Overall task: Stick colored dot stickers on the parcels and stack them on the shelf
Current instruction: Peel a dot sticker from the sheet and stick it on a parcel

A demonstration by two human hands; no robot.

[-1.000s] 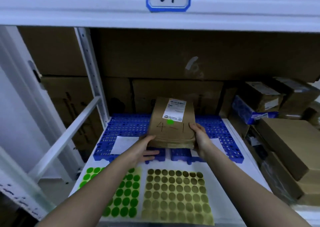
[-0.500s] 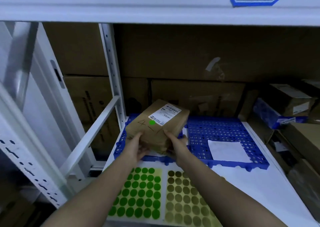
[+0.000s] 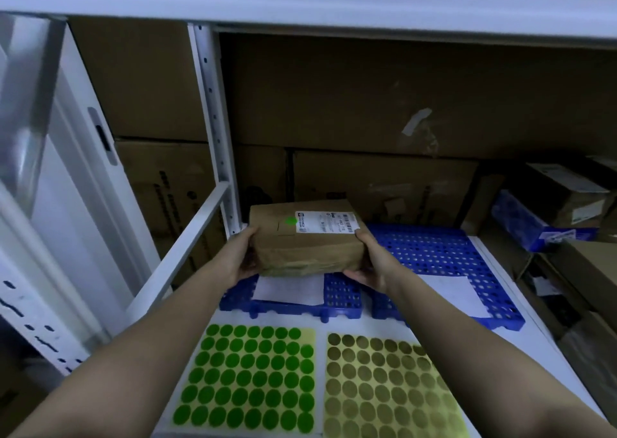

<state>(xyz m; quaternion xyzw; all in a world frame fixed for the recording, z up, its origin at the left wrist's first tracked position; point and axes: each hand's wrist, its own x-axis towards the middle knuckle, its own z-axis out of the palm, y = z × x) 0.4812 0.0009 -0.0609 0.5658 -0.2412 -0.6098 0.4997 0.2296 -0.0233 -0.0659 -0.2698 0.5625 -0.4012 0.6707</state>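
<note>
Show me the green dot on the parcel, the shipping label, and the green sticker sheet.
green dot sticker [image 3: 291, 221], head view, centre of the dot on the parcel's top.
shipping label [image 3: 327, 222], head view, middle of the white label.
green sticker sheet [image 3: 248, 376], head view, middle of the sheet.

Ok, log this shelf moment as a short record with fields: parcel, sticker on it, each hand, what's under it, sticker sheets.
parcel: brown parcel, held at the shelf's left rear
sticker: green dot beside the white label
left hand: grips the parcel's left end
right hand: grips the right end
under it: blue perforated mat, white paper
sheets: green dot sheet, olive dot sheet at the front
</note>
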